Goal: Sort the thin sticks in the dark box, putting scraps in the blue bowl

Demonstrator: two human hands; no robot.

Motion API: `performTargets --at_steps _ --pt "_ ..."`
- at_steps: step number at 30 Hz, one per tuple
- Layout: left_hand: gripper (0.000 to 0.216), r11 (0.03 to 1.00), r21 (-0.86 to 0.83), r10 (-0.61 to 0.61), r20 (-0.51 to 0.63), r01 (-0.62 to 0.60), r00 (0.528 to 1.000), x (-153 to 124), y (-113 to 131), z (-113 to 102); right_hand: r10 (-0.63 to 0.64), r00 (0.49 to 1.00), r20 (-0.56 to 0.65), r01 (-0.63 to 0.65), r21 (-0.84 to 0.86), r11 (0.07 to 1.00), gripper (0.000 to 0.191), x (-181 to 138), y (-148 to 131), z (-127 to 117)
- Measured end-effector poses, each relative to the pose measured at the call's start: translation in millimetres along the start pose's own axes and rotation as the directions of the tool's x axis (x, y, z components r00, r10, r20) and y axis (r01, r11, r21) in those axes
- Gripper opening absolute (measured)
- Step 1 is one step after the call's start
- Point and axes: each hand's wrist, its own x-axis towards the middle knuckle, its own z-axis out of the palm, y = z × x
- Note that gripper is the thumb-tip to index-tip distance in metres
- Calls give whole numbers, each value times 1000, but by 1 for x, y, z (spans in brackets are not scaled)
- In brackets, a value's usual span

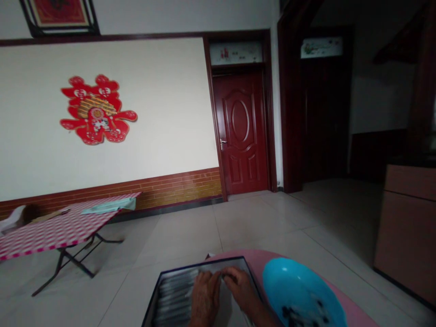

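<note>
My left hand (204,297) and my right hand (240,286) meet over a shallow box (200,262) with a dark blue rim. The fingers of both hands are closed in a pinch, and a small thing between them is too blurred to name. To the left of my left hand, a row of slim greyish, shiny pieces (173,297) lies in the box. The right side of the box shows a pale bottom, partly hidden by my right hand. Beside the box on the right is a bright blue plastic basin (286,277) with small black and whitish pieces (299,315) in it.
Box and basin rest on a round pink table (254,256). At left stands a folding table with a checked red-and-white cloth (51,234), bearing a pale green cloth (111,205). A pinkish cabinet (405,227) stands at right. A red door (241,131) is beyond the tiled floor.
</note>
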Motion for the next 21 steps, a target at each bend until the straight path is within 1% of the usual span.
performTargets --at_steps 2,4,7,9,11,14,17,19,21 --pt "32 1000 27 9 20 -10 1000 2 2 -3 21 1000 9 -21 -2 1000 28 0 0 0" --pt "32 999 41 15 38 -16 999 3 2 -5 20 1000 18 -19 -38 999 26 -1 -1 -1" --pt "29 999 40 27 63 -29 998 1 -1 -5 -22 1000 17 24 -176 984 27 -2 0 1" --pt "26 998 33 43 87 -46 995 -3 -3 -3 -46 999 3 44 -315 948 31 -4 2 4" --pt "25 998 25 59 114 -62 992 -6 -4 -1 -61 998 0 54 -453 890 33 -6 4 6" --pt "24 997 7 71 142 -72 987 -9 -4 1 -66 998 16 64 -562 825 28 -7 6 8" --pt "25 997 -7 73 131 -72 989 -9 -3 1 -48 999 6 43 -558 829 27 -6 2 6" --pt "26 998 -1 62 105 -62 993 -8 -2 0 -14 1000 -28 -1 -489 872 29 -5 -3 3" --pt "27 999 7 50 79 -50 996 -6 -1 -1 11 999 -36 -24 -395 918 26 -5 -8 1"
